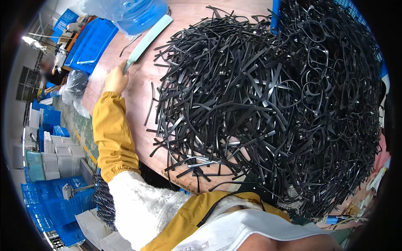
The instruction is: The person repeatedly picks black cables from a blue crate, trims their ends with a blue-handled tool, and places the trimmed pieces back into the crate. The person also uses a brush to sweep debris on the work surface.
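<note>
My left hand (116, 79) is closed around the narrow handle end of a long, flat, pale green paddle-like tool (150, 38). The tool slants away to the upper right over the pinkish tabletop (142, 79). To its right spreads a big heap of loose black eyeglass temples (217, 83), and black eyeglass frames (326, 79) are piled on the right side. One thin temple (149, 104) lies apart at the heap's left edge, and another (129, 45) rests just left of the tool. My right hand does not show.
A clear bluish plastic bag (134, 14) lies at the table's far edge, with a blue crate (91, 46) beyond to the left. White boxes (69, 161) and blue bins (54, 201) stand on the floor at left. Another person (54, 75) is in the far left background.
</note>
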Motion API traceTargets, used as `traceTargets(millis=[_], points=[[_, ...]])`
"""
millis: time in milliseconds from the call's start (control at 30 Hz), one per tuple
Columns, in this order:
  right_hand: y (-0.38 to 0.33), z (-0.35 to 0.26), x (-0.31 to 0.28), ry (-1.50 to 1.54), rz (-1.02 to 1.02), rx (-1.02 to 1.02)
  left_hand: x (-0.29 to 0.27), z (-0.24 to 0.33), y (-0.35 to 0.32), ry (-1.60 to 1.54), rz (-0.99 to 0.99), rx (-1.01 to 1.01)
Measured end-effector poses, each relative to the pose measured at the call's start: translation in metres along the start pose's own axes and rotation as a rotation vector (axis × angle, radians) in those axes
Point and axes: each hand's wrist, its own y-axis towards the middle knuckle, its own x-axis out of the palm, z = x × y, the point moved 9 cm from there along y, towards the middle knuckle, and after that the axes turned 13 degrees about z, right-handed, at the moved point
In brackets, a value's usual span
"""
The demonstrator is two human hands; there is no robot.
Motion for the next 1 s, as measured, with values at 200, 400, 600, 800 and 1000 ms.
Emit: traceTargets(millis=[200,400,600,800,1000], points=[[-0.002,0.003,0.001,-0.012,-0.013,0.021,-0.068,-0.037,-0.042,-0.438,-0.187,-0.153],[-0.002,0.003,0.001,-0.006,0.0,0.009,-0.073,-0.109,-0.071,-0.004,0.196,-0.173],[-0.005,-0.003,-0.001,-0.024,0.004,0.015,-0.047,-0.091,-0.098,-0.255,0.127,-0.16],[-0.012,-0.008,-0.006,-0.053,0.018,0.046,-0.077,-0.05,-0.105,-0.569,-0.216,-0.306],[-0.015,-0.012,-0.011,-0.071,0.013,0.049,-0.034,0.114,0.073,-0.537,-0.042,0.126]])
